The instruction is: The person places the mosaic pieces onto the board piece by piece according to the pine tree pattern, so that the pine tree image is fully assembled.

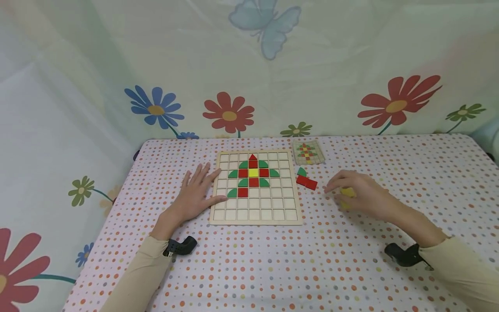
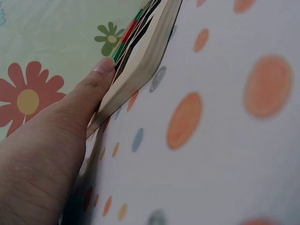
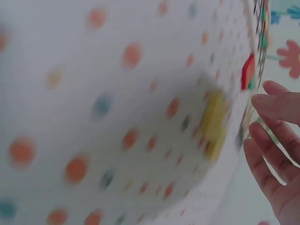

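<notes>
A pale wooden grid board lies on the table, with red, green and yellow pieces in some of its cells. My left hand rests at its left edge, fingers spread. The left thumb lies on the rim beside a green piece. My right hand hovers right of the board with loosely bent fingers and nothing seen between them. Under it are yellow pieces, apart from the fingers in the right wrist view. Nearer the board lie red pieces and a green quarter-round piece.
A small pattern card with a similar coloured figure lies at the board's far right corner. The table wears a dotted cloth. Behind it hangs a flowered backdrop.
</notes>
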`<state>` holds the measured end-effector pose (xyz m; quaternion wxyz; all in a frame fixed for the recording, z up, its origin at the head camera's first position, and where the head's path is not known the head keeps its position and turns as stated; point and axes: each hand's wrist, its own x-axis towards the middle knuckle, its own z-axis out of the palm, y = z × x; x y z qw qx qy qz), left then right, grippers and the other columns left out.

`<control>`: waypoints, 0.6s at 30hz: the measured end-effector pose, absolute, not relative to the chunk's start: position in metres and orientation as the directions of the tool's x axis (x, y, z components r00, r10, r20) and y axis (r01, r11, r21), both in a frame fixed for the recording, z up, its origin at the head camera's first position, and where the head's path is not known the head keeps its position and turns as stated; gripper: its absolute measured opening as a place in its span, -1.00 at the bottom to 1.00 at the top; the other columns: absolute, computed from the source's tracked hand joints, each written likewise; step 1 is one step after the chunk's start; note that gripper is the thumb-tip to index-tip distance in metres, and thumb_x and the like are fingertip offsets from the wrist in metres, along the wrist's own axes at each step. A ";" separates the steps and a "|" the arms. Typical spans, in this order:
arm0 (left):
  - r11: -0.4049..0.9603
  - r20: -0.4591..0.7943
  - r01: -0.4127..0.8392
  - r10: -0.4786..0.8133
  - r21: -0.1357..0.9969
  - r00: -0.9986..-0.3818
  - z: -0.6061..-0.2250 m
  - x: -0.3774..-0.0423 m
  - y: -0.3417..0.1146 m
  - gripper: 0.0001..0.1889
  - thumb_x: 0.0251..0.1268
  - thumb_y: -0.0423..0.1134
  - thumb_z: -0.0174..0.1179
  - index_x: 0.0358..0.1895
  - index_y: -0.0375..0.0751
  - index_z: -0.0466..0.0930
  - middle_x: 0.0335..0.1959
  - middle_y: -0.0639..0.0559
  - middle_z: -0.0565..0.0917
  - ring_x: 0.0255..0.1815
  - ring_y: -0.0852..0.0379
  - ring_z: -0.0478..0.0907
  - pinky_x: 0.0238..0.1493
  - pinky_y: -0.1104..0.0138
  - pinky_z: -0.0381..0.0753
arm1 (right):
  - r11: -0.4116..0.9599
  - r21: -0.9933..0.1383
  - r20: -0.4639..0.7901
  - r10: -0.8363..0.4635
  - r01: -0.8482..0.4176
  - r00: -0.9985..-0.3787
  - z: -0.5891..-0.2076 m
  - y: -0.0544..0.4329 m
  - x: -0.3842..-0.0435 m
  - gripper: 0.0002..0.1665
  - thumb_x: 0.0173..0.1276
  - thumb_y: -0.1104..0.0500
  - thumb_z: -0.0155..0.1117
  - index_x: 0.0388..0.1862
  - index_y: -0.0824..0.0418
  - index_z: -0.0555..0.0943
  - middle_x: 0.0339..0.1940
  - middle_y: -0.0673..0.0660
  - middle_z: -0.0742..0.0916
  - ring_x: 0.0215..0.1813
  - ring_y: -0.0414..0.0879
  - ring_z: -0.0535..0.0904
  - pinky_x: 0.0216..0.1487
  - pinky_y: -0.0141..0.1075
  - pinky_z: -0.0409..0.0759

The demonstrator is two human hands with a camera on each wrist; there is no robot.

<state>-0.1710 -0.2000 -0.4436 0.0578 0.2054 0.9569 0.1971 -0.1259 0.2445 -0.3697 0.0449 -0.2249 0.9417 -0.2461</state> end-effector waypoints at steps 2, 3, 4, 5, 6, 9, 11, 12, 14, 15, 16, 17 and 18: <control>0.836 -0.028 0.372 0.417 0.404 -0.908 -0.443 -0.171 -0.200 -0.04 0.42 0.30 0.22 0.72 -0.01 0.05 0.75 -0.17 -0.12 0.75 -0.16 -0.32 0.64 -0.21 -0.40 | 0.793 -0.471 0.028 -0.424 -0.386 -0.905 -0.372 0.259 -0.126 -0.66 0.17 0.48 0.55 -0.09 0.19 0.82 -0.03 0.11 0.74 0.04 0.12 0.66 -0.07 -0.03 0.70; 0.837 -0.030 0.371 0.417 0.403 -0.908 -0.443 -0.170 -0.199 -0.04 0.42 0.31 0.22 0.72 -0.01 0.05 0.75 -0.17 -0.12 0.75 -0.17 -0.32 0.64 -0.21 -0.41 | 0.800 -0.462 0.031 -0.416 -0.382 -0.909 -0.374 0.265 -0.127 -0.65 0.16 0.49 0.55 -0.09 0.21 0.81 -0.03 0.13 0.74 0.02 0.12 0.67 -0.08 -0.06 0.71; 0.838 -0.036 0.367 0.415 0.403 -0.909 -0.444 -0.170 -0.199 -0.04 0.42 0.32 0.21 0.72 0.00 0.04 0.75 -0.15 -0.13 0.75 -0.15 -0.34 0.64 -0.20 -0.41 | 0.799 -0.465 0.030 -0.415 -0.380 -0.909 -0.376 0.271 -0.127 -0.64 0.15 0.50 0.55 -0.08 0.24 0.80 -0.04 0.15 0.74 0.00 0.12 0.68 -0.10 -0.08 0.72; 0.839 -0.038 0.365 0.414 0.403 -0.910 -0.444 -0.170 -0.199 -0.04 0.42 0.32 0.21 0.72 0.00 0.04 0.75 -0.15 -0.13 0.75 -0.15 -0.34 0.64 -0.20 -0.42 | 0.801 -0.466 0.028 -0.412 -0.377 -0.911 -0.377 0.274 -0.128 -0.63 0.14 0.50 0.55 -0.07 0.26 0.79 -0.03 0.17 0.74 -0.03 0.11 0.69 -0.13 -0.11 0.73; 0.840 -0.040 0.363 0.413 0.403 -0.910 -0.445 -0.170 -0.199 -0.04 0.42 0.32 0.21 0.72 0.01 0.04 0.75 -0.15 -0.13 0.75 -0.15 -0.34 0.64 -0.20 -0.42 | 0.802 -0.469 0.023 -0.408 -0.370 -0.913 -0.379 0.278 -0.129 -0.63 0.15 0.49 0.55 -0.06 0.27 0.79 -0.04 0.17 0.75 -0.06 0.09 0.70 -0.15 -0.15 0.73; 0.842 -0.044 0.359 0.409 0.402 -0.911 -0.446 -0.170 -0.199 -0.04 0.42 0.33 0.20 0.73 0.02 0.03 0.75 -0.14 -0.14 0.75 -0.14 -0.35 0.64 -0.19 -0.42 | 0.806 -0.475 0.007 -0.396 -0.352 -0.918 -0.382 0.283 -0.131 -0.64 0.17 0.46 0.56 -0.04 0.30 0.78 -0.05 0.20 0.76 -0.10 0.08 0.71 -0.17 -0.18 0.75; 0.842 -0.041 0.359 0.408 0.403 -0.912 -0.447 -0.170 -0.199 -0.03 0.41 0.33 0.21 0.72 0.02 0.03 0.75 -0.14 -0.14 0.75 -0.14 -0.35 0.64 -0.19 -0.42 | 0.811 -0.482 -0.008 -0.384 -0.333 -0.923 -0.382 0.284 -0.133 -0.65 0.19 0.45 0.56 -0.03 0.30 0.78 -0.05 0.20 0.77 -0.08 0.10 0.72 -0.13 -0.12 0.76; 0.842 -0.038 0.360 0.408 0.402 -0.912 -0.446 -0.171 -0.199 -0.03 0.41 0.33 0.21 0.72 0.02 0.03 0.75 -0.14 -0.14 0.75 -0.15 -0.34 0.64 -0.20 -0.42 | 0.810 -0.486 -0.011 -0.382 -0.329 -0.924 -0.383 0.285 -0.134 -0.65 0.19 0.45 0.56 -0.03 0.31 0.78 -0.06 0.21 0.77 -0.06 0.12 0.72 -0.10 -0.08 0.76; 0.842 -0.034 0.361 0.407 0.402 -0.913 -0.446 -0.171 -0.199 -0.03 0.40 0.32 0.22 0.72 0.01 0.04 0.75 -0.14 -0.14 0.75 -0.15 -0.34 0.64 -0.20 -0.42 | 0.807 -0.498 -0.018 -0.375 -0.317 -0.927 -0.383 0.285 -0.136 -0.67 0.18 0.45 0.57 -0.04 0.32 0.79 -0.08 0.22 0.78 -0.05 0.16 0.72 -0.08 -0.02 0.76; 0.842 -0.033 0.360 0.406 0.402 -0.913 -0.446 -0.171 -0.199 -0.03 0.40 0.32 0.22 0.72 0.01 0.04 0.75 -0.14 -0.14 0.75 -0.15 -0.34 0.64 -0.20 -0.42 | 0.804 -0.506 -0.020 -0.373 -0.312 -0.928 -0.383 0.284 -0.138 -0.67 0.18 0.45 0.58 -0.05 0.32 0.80 -0.08 0.20 0.79 -0.04 0.16 0.72 -0.07 -0.02 0.76; 0.841 -0.032 0.360 0.406 0.403 -0.913 -0.446 -0.171 -0.199 -0.03 0.40 0.32 0.23 0.72 0.00 0.05 0.75 -0.14 -0.14 0.75 -0.16 -0.34 0.64 -0.20 -0.42 | 0.799 -0.518 -0.025 -0.372 -0.306 -0.928 -0.383 0.284 -0.140 -0.68 0.17 0.45 0.58 -0.07 0.32 0.80 -0.09 0.21 0.80 -0.04 0.17 0.72 -0.06 -0.03 0.76; 0.842 -0.034 0.358 0.405 0.403 -0.914 -0.446 -0.171 -0.199 -0.03 0.40 0.32 0.22 0.72 0.00 0.05 0.75 -0.14 -0.14 0.75 -0.15 -0.34 0.64 -0.20 -0.42 | 0.797 -0.525 -0.031 -0.370 -0.300 -0.928 -0.382 0.284 -0.141 -0.69 0.17 0.45 0.58 -0.09 0.32 0.80 -0.11 0.21 0.80 -0.05 0.16 0.73 -0.07 -0.06 0.77; 0.844 -0.035 0.358 0.405 0.400 -0.914 -0.446 -0.171 -0.199 -0.03 0.40 0.33 0.21 0.72 0.00 0.04 0.75 -0.14 -0.14 0.75 -0.15 -0.34 0.64 -0.20 -0.42 | 0.799 -0.528 -0.041 -0.363 -0.289 -0.931 -0.381 0.283 -0.143 -0.70 0.16 0.45 0.59 -0.10 0.32 0.81 -0.12 0.19 0.81 -0.08 0.13 0.73 -0.09 -0.11 0.77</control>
